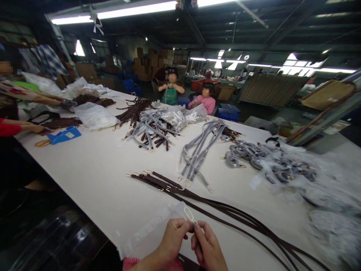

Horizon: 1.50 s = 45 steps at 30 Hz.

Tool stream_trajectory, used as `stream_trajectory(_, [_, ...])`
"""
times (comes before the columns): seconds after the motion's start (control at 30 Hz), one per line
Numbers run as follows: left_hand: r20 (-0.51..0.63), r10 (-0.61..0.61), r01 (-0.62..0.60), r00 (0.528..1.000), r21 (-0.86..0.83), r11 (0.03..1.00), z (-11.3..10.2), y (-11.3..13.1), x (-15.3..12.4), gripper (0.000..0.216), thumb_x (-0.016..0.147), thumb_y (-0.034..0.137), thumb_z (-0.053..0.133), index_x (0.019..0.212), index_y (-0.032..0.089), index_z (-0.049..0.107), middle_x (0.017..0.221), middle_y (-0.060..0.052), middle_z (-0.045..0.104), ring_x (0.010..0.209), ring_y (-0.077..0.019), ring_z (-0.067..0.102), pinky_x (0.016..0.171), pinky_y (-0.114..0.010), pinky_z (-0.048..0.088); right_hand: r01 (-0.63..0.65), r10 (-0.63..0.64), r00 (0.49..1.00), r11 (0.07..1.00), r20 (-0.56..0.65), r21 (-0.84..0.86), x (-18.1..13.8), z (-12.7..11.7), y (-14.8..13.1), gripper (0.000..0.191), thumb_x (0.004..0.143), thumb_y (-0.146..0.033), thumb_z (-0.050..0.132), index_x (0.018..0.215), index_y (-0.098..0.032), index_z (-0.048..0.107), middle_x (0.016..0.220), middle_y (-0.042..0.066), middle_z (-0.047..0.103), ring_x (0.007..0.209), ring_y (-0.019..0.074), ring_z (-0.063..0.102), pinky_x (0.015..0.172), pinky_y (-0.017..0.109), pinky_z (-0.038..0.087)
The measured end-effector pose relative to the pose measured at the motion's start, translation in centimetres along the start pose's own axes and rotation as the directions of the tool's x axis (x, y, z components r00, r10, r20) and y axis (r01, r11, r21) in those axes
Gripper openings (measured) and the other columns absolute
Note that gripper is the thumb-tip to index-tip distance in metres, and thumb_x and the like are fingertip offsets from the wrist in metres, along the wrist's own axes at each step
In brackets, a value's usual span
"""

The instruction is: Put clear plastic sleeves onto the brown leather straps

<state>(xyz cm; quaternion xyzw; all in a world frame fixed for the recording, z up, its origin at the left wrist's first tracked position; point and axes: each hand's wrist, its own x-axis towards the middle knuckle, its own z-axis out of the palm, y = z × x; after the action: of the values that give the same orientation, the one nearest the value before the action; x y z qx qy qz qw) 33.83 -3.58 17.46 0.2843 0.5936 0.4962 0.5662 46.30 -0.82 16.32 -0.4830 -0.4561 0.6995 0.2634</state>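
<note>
Evidently the work is partway through, with straps lying in several different conditions across the broad off-white tabletop [98, 165]. Close to its near edge, the left hand [175, 236] and the right hand [207, 244] meet, thumbs and fingertips pinched together around the lower end of an elongated gold-coloured metal clasp [188, 214], whose open loop points up and away. Both grips are closed on that small end; whatever hangs from it is mostly hidden by the fingers. A translucent plastic sheet [149, 229] lies just beside the left hand.

Beyond the hands, a loose bundle of long dark brown flat straps [225, 208] with gold-coloured end clasps stretches toward the lower right. These are bare, so they seem to be waiting their turn. Farther out, a group of long straps in greyish translucent wrapping [197, 152] lies extended, apparently wrapped but not coiled. To the right, a heap of coiled grey-wrapped straps [263, 156] looks like the furthest-along portion. Much appears left: a tangled pile of bare dark brown straps [138, 109] sits across the table, next to a mixed heap of grey and brown straps [158, 128]. How many pieces are finished, I cannot tell.
</note>
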Motion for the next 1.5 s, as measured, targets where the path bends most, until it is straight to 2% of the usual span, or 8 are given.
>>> stream_trajectory(0.23, [0.076,0.062,-0.071,0.995,0.131,0.989,0.3,2.0,2.2,0.046,0.073,0.058,0.052,0.059,0.015,0.061,0.062,-0.002,0.059,0.064,-0.0145,0.051,0.065,-0.028,0.038,0.042,-0.024,0.986,0.993,0.164,-0.113,1.9,-1.6,-5.5,0.051,0.079,-0.063,0.06,0.098,-0.015,0.057,0.057,-0.008,0.05,0.036,0.0008,0.027,0.035,0.017,0.014])
stream_trajectory(0.43, [0.404,0.063,-0.185,0.913,0.27,0.945,-1.9,10.7,0.0,0.029,0.078,0.035,0.055,0.063,0.014,0.067,0.061,-0.003,0.066,0.058,-0.0145,0.056,0.059,-0.027,0.041,0.079,-0.026,0.957,0.982,0.291,-0.17,2.4,-3.0,-12.3,0.041,0.08,-0.056,0.064,0.091,-0.016,0.059,0.056,-0.007,0.056,0.036,0.0007,0.027,0.036,0.018,0.012])
stream_trajectory(0.63, [0.363,0.446,-0.573,0.818,0.578,0.581,-6.9,16.8,-2.7,0.037,0.08,0.037,0.067,0.113,0.021,0.066,0.12,-0.008,0.068,0.111,-0.0235,0.056,0.1,-0.035,0.04,0.066,0.165,0.828,0.92,0.535,-0.385,0.9,-2.0,-15.4,0.031,0.082,-0.045,0.063,0.086,-0.015,0.06,0.049,-0.007,0.056,0.036,0.0017,0.027,0.036,0.017,0.015])
stream_trajectory(0.73, [0.519,0.07,-0.414,0.852,0.586,0.696,-8.0,15.3,-1.4,0.037,0.075,0.043,0.071,0.103,0.019,0.069,0.104,-0.006,0.072,0.095,-0.0217,0.062,0.086,-0.032,0.046,0.097,0.216,0.791,0.88,0.573,-0.466,0.7,-0.8,-15.7,0.018,0.082,-0.032,0.059,0.088,-0.015,0.064,0.051,-0.007,0.058,0.037,0.0023,0.031,0.037,0.016,0.02])
stream_trajectory(0.83, [0.627,-0.197,-0.089,0.754,0.394,0.915,-8.1,12.7,-0.4,0.038,0.074,0.055,0.066,0.076,0.017,0.063,0.064,0.0,0.066,0.057,-0.0135,0.057,0.057,-0.024,0.042,0.137,0.222,0.784,0.849,0.58,-0.51,0.7,0.1,-15.7,0.015,0.081,-0.025,0.057,0.087,-0.015,0.067,0.05,-0.007,0.057,0.038,0.0027,0.031,0.037,0.016,0.02])
stream_trajectory(1.07, [0.502,-0.147,0.027,0.852,0.237,0.971,-10.0,10.3,-2.2,0.032,0.075,0.047,0.065,0.068,0.017,0.059,0.049,0.005,0.058,0.038,-0.0055,0.036,0.039,-0.021,0.022,-0.037,0.271,0.596,0.95,0.756,-0.311,3.1,-2.2,-11.8,0.051,0.073,-0.059,0.07,0.084,-0.009,0.071,0.07,0.007,0.071,0.059,0.0119,0.061,0.066,0.025,0.045])
stream_trajectory(1.3, [0.375,-0.151,0.07,0.915,0.221,0.973,-11.7,6.8,-3.1,0.033,0.074,0.049,0.063,0.068,0.017,0.056,0.051,0.005,0.059,0.036,-0.0057,0.039,0.039,-0.021,0.024,-0.254,0.384,0.626,0.923,0.678,-0.289,2.5,-3.7,-8.4,0.077,0.046,-0.078,0.075,0.09,-0.015,0.074,0.076,0.013,0.071,0.06,0.0189,0.06,0.059,0.031,0.039])
stream_trajectory(1.5, [0.298,-0.058,0.046,0.953,0.049,0.998,-11.1,6.0,-3.4,0.041,0.076,0.055,0.063,0.073,0.016,0.054,0.057,0.001,0.065,0.037,-0.0051,0.043,0.04,-0.02,0.025,-0.073,0.392,0.716,0.865,0.577,-0.497,2.2,-6.2,-13.8,0.05,0.066,-0.064,0.073,0.081,-0.016,0.075,0.049,-0.001,0.053,0.042,0.0075,0.038,0.048,0.025,0.027])
